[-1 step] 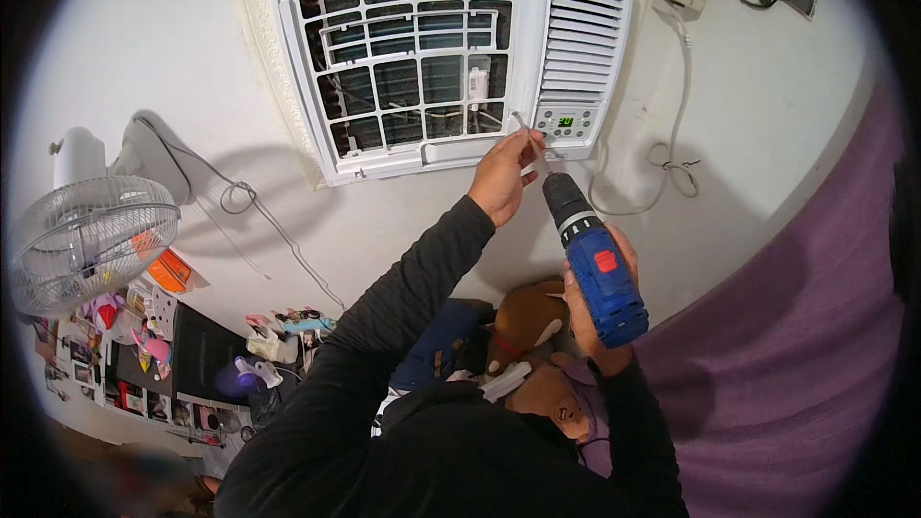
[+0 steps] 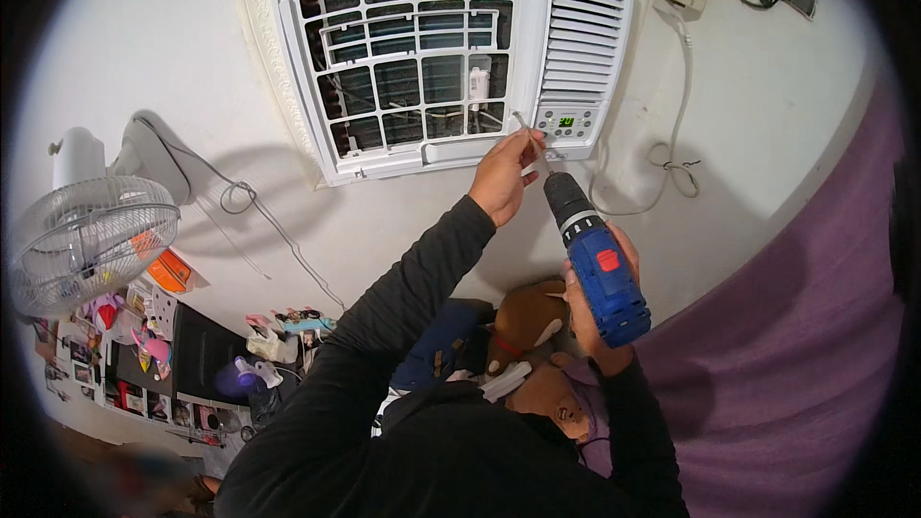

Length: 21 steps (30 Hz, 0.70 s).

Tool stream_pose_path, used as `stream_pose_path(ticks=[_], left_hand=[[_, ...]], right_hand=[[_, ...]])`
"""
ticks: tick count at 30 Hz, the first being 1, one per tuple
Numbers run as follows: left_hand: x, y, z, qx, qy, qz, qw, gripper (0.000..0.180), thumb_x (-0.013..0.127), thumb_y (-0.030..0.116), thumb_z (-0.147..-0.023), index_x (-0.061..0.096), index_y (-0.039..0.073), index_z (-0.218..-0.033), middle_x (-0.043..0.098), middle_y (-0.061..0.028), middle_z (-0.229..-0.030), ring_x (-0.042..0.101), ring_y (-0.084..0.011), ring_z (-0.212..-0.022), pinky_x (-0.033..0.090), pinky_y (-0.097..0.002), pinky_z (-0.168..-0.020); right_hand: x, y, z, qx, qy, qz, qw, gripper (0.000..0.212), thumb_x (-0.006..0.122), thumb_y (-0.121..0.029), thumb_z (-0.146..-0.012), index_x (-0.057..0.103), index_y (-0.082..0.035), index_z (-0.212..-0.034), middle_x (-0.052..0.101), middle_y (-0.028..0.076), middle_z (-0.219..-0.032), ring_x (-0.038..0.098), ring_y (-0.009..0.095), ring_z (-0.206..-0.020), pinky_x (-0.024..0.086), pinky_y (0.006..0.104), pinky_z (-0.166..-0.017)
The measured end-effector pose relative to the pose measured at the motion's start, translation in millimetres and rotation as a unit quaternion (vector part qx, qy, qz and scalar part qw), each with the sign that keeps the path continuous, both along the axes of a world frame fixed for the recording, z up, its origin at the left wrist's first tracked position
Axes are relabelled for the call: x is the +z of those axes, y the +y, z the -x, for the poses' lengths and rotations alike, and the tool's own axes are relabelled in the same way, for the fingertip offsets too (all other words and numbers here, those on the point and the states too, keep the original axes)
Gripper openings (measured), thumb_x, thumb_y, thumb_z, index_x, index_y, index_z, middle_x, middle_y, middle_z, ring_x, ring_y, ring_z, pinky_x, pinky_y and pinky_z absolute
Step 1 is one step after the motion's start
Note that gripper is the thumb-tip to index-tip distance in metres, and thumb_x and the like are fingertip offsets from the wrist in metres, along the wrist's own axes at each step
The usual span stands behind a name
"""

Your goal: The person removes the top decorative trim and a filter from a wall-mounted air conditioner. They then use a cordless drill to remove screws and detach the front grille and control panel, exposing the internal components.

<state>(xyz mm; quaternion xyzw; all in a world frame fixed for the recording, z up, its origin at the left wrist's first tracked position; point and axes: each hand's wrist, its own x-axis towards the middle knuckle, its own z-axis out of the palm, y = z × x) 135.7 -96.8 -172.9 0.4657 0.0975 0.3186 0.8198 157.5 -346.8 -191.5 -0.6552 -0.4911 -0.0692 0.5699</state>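
Observation:
My right hand point(image 2: 587, 319) is wrapped round the grip of a blue and black cordless drill point(image 2: 610, 293) with a red button on top. From its chuck a long thin screwdriver bit point(image 2: 540, 161) slants up and left to the lower frame of a white window air conditioner point(image 2: 470, 152). The fingers of my left hand point(image 2: 504, 176) close round this bit near its far end, just below the control panel point(image 2: 566, 123) with its lit green display. The tip meets the frame beside the open grille point(image 2: 417, 56); whether a screw sits there is too small to tell.
A white wall fan point(image 2: 96, 240) with a hanging cord is at the left. Below it stands a cluttered shelf point(image 2: 158, 345). Brown plush toys point(image 2: 526, 321) lie beneath my arms. A purple curtain point(image 2: 767, 355) hangs on the right, and a knotted cable point(image 2: 672, 168) dangles beside the air conditioner.
The drill body has shifted very slightly to the right. Both hands keep their hold, and the air conditioner looks the same.

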Motion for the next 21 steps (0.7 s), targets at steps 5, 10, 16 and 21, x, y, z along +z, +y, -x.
stream_pose_path(ticks=[5,10,16,21], left_hand=[[4,-4,1,0.002,0.005,0.025,1.000,0.031,0.044,0.040,-0.113,0.066,0.017,-0.117,0.064,0.0007,-0.114,0.054,-0.0175,-0.115,0.038,-0.0452,-0.104],[12,-2,2,-0.013,-0.021,0.081,0.996,0.032,0.041,0.039,-0.114,0.063,0.016,-0.115,0.065,-0.0005,-0.116,0.057,-0.0180,-0.112,0.042,-0.0431,-0.100],[8,3,1,0.002,-0.047,0.155,0.987,0.022,0.046,0.030,-0.112,0.061,0.015,-0.108,0.064,0.0014,-0.102,0.060,-0.0157,-0.096,0.047,-0.0375,-0.090],[8,0,-4,0.032,-0.075,0.184,0.980,0.013,0.054,0.022,-0.107,0.062,0.013,-0.106,0.059,0.0030,-0.093,0.058,-0.0128,-0.086,0.049,-0.0330,-0.085]], right_hand=[[5,-4,6,0.058,0.128,-0.030,0.990,0.064,0.071,-0.006,-0.089,0.046,0.004,-0.147,0.049,0.022,-0.144,0.055,0.037,-0.128,0.044,0.0446,-0.111],[17,2,8,0.027,0.038,0.005,0.999,0.068,0.070,-0.009,-0.089,0.041,0.006,-0.149,0.049,0.024,-0.142,0.056,0.036,-0.127,0.044,0.0445,-0.111],[20,-3,11,0.017,0.074,0.019,0.997,0.068,0.069,-0.008,-0.089,0.041,0.006,-0.149,0.049,0.024,-0.141,0.055,0.036,-0.128,0.044,0.0444,-0.111],[18,-5,10,0.027,0.083,0.007,0.996,0.067,0.068,-0.006,-0.090,0.040,0.006,-0.150,0.049,0.024,-0.141,0.055,0.035,-0.128,0.044,0.0440,-0.111]])
